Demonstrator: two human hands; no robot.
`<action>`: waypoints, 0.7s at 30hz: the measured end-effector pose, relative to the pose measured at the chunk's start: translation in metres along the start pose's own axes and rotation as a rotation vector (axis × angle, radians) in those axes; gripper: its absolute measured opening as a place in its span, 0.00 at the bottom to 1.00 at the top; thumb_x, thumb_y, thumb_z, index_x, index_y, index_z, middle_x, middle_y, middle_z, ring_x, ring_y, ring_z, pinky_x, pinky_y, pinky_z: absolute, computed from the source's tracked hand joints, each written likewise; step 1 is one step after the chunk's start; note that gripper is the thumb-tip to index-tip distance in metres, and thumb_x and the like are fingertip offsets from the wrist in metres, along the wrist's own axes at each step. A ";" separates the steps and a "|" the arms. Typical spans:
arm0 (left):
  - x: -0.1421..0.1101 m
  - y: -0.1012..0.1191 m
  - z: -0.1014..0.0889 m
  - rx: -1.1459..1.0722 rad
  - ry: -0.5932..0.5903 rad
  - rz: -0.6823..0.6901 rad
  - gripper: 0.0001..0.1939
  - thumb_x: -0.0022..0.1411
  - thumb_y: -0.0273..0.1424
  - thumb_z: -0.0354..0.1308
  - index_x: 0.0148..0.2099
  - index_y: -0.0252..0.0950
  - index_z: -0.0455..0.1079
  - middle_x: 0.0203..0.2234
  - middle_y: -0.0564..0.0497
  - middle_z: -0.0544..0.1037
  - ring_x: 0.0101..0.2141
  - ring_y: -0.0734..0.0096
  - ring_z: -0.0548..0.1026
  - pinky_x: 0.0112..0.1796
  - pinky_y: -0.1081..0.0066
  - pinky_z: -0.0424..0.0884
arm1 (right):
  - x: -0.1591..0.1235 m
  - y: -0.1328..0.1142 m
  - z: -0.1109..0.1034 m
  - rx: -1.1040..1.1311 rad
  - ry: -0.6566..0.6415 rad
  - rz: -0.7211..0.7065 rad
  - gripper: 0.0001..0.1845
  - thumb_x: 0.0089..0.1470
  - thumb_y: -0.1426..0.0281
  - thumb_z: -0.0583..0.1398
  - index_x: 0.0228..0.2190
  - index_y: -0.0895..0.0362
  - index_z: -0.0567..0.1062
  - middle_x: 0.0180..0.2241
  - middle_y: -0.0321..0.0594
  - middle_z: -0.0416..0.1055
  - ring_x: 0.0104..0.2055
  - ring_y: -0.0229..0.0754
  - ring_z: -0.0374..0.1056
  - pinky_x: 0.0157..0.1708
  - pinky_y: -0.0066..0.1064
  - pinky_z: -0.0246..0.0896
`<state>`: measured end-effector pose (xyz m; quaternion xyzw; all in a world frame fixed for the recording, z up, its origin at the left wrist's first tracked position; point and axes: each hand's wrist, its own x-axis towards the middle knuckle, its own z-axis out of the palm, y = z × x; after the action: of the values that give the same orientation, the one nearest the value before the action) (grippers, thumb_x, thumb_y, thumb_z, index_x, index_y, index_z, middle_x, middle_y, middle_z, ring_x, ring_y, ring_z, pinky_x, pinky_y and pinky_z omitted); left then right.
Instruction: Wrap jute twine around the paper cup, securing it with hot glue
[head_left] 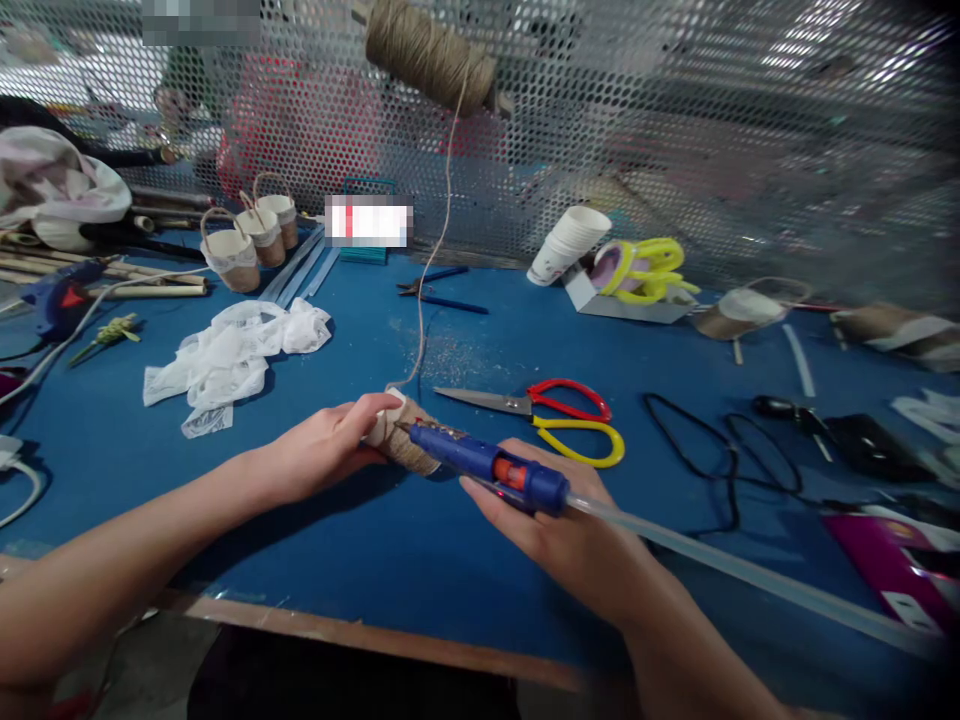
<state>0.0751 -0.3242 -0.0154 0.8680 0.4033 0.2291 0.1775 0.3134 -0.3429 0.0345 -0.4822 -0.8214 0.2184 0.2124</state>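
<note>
My left hand (330, 445) is closed round a small paper cup (411, 450) that is partly wrapped in brown twine and lies tilted over the table. In my right hand (547, 510) is a blue glue gun (480, 462), with a long clear glue stick (720, 565) sticking out of its back. The gun's nozzle is at the wrapped side of the cup; whether it touches, I cannot tell. A strand of twine (448, 200) runs from the cup up to a large spool (427, 55). Just beyond the gun lie scissors (525, 402) with one red and one yellow handle.
White lace (225, 350) lies left of the cup, near a second glue gun (60, 300). Behind stand finished little baskets (232, 262). Pliers (442, 290), stacked paper cups (568, 245) and a box with yellow-handled scissors (637, 275) sit before the perforated metal screen (600, 130). A black cord (731, 450) curls at right.
</note>
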 end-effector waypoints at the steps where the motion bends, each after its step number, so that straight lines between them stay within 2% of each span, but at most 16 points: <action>1: 0.000 0.000 0.000 0.002 0.000 0.000 0.25 0.55 0.25 0.54 0.53 0.34 0.49 0.33 0.47 0.76 0.28 0.71 0.75 0.29 0.73 0.71 | 0.000 0.000 0.000 -0.005 0.004 0.005 0.09 0.49 0.69 0.59 0.21 0.54 0.64 0.19 0.29 0.63 0.19 0.32 0.58 0.20 0.24 0.54; 7: 0.001 0.002 -0.001 -0.027 -0.005 -0.005 0.25 0.55 0.26 0.54 0.54 0.32 0.50 0.33 0.46 0.76 0.29 0.70 0.75 0.29 0.72 0.71 | -0.001 0.000 0.001 -0.029 -0.036 -0.045 0.10 0.50 0.68 0.58 0.21 0.54 0.63 0.18 0.29 0.62 0.18 0.32 0.57 0.19 0.24 0.53; 11: 0.000 0.001 -0.001 -0.020 -0.019 -0.022 0.25 0.55 0.26 0.54 0.53 0.31 0.50 0.32 0.46 0.76 0.25 0.72 0.74 0.25 0.74 0.70 | -0.001 -0.001 0.001 -0.032 0.004 -0.032 0.10 0.50 0.67 0.58 0.21 0.54 0.63 0.18 0.29 0.62 0.18 0.32 0.57 0.20 0.24 0.53; 14: 0.000 0.001 -0.001 -0.045 -0.024 -0.033 0.25 0.55 0.26 0.55 0.54 0.32 0.50 0.33 0.46 0.76 0.29 0.70 0.76 0.28 0.73 0.71 | 0.000 -0.002 0.001 -0.037 -0.024 -0.059 0.10 0.49 0.68 0.58 0.20 0.54 0.62 0.18 0.29 0.61 0.18 0.32 0.57 0.19 0.24 0.53; 17: 0.001 0.002 -0.002 -0.087 -0.048 -0.078 0.28 0.55 0.27 0.56 0.56 0.32 0.48 0.34 0.46 0.77 0.32 0.67 0.76 0.31 0.71 0.72 | 0.000 -0.001 0.002 -0.035 -0.016 -0.064 0.10 0.49 0.69 0.58 0.20 0.54 0.62 0.18 0.29 0.61 0.18 0.32 0.57 0.20 0.25 0.53; 21: 0.001 0.002 -0.003 -0.103 -0.084 -0.134 0.34 0.55 0.26 0.56 0.60 0.33 0.43 0.35 0.47 0.77 0.31 0.67 0.77 0.30 0.71 0.72 | 0.002 0.001 0.003 -0.001 0.028 -0.017 0.10 0.49 0.68 0.59 0.21 0.55 0.63 0.19 0.30 0.62 0.18 0.32 0.57 0.20 0.25 0.54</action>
<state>0.0753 -0.3241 -0.0121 0.8377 0.4402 0.2005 0.2536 0.3111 -0.3413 0.0317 -0.4782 -0.8226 0.2095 0.2254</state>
